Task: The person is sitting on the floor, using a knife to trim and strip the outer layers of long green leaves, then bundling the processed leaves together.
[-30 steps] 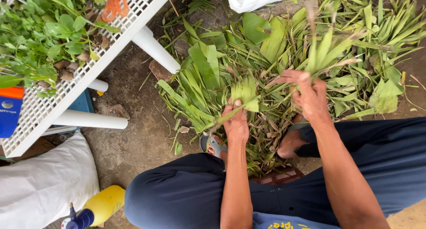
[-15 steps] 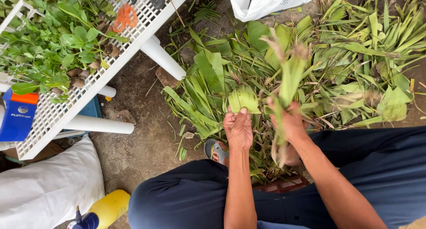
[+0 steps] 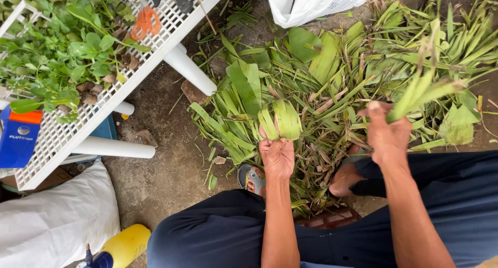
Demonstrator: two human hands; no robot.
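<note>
The left hand (image 3: 277, 156) is closed around a folded piece of green leaf (image 3: 280, 120), which stands up out of the fist just above the person's left knee. The right hand (image 3: 386, 135) is clamped on a leafy stalk (image 3: 423, 86) that slants up and to the right, its long narrow blades fanning out past the fingers. The two hands are well apart, each holding its own piece. Under and behind them lies a big heap of cut leaves (image 3: 332, 65) spread over the bare dirt ground (image 3: 166, 169), broad blades mixed with thin ones and some dry brown strips. The person sits with dark trousers (image 3: 218, 231) on, one foot in a grey sandal (image 3: 249, 177) at the heap's near edge and the other foot (image 3: 345, 180) half buried in the leaves. To the left stands a white slatted table (image 3: 67, 133) on thick white legs, carrying a mass of small-leaved green plants (image 3: 57, 50), an orange-handled pair of scissors (image 3: 145, 21) and a blue and orange box (image 3: 18, 135). A white plastic bag (image 3: 316, 3) lies at the far edge of the heap. Near the bottom left are a white sack (image 3: 52, 221) and a yellow bottle (image 3: 122, 244) with a blue top.
</note>
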